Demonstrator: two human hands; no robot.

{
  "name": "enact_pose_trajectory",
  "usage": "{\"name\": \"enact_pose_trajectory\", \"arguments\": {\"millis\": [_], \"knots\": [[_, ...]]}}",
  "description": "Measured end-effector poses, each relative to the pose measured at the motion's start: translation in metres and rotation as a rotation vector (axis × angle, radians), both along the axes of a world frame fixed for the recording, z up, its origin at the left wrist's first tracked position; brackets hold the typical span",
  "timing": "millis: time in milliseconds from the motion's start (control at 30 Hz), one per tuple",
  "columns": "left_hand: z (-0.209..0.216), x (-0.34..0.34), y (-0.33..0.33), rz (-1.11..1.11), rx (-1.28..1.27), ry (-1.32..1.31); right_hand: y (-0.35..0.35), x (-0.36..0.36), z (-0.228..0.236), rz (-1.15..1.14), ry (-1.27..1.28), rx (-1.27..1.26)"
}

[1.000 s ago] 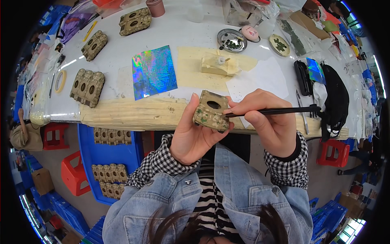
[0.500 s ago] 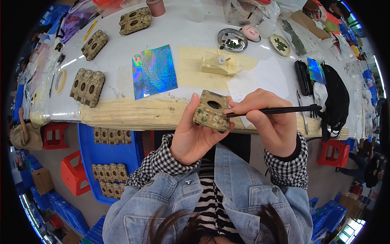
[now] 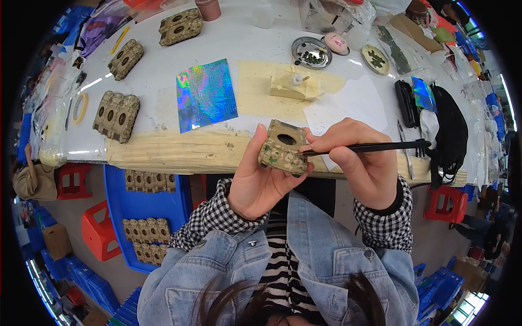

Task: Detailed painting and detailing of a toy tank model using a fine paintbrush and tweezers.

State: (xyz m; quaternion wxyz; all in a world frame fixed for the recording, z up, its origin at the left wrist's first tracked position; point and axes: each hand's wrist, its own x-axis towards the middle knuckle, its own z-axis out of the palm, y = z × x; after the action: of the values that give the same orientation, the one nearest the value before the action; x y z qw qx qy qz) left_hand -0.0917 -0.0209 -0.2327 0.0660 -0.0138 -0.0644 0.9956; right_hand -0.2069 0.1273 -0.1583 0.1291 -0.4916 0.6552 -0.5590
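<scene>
My left hand (image 3: 251,190) holds a small camouflage model tank hull (image 3: 280,157) with a round hole in its top. Thumb and fingers grip its sides, and it sits tilted just in front of the table's near edge. Black tweezers (image 3: 386,146) lie pinched in my right hand (image 3: 365,163). Their tip meets the hull's right side, below and beside the hole. Whether anything tiny is between the tips is too small to tell. Behind the hull, a shiny holographic sheet (image 3: 206,95) lies on the table.
A taped block with a small bottle (image 3: 296,81) stands beyond my hands, beside white paper (image 3: 348,106). Round dishes of small dark pieces (image 3: 311,52) sit farther back. More camouflage hulls (image 3: 116,116) lie at left and in a blue tray (image 3: 147,206) below.
Almost nothing differs. Both hands keep the same hold, and the tweezers' tip remains at the hull's side; the view has shifted very slightly.
</scene>
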Motion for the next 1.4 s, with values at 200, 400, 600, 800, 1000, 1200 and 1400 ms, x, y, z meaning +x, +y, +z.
{"name": "enact_pose_trajectory", "arguments": {"millis": [200,400,600,800,1000,1200,1400], "knots": [[-0.001,0.000,0.000,0.006,0.012,0.003,0.000,-0.001,0.001,0.013,-0.016,0.007],[0.001,-0.001,-0.002,-0.001,-0.120,0.035,0.000,0.001,0.000,0.032,-0.221,-0.056],[0.001,-0.002,-0.004,-0.021,-0.122,0.021,0.002,0.002,-0.001,0.028,-0.196,-0.042],[0.002,-0.002,-0.004,-0.002,-0.114,-0.022,0.002,0.003,-0.004,-0.015,-0.265,-0.133],[-0.004,-0.002,-0.005,0.022,-0.044,0.019,-0.002,-0.010,-0.016,-0.270,0.029,-0.111],[-0.007,-0.003,-0.011,0.023,0.016,0.061,-0.023,-0.026,-0.022,-0.529,0.433,0.021],[-0.003,-0.003,-0.020,0.009,0.030,0.061,-0.042,-0.047,-0.039,-0.584,0.664,0.044]]}}
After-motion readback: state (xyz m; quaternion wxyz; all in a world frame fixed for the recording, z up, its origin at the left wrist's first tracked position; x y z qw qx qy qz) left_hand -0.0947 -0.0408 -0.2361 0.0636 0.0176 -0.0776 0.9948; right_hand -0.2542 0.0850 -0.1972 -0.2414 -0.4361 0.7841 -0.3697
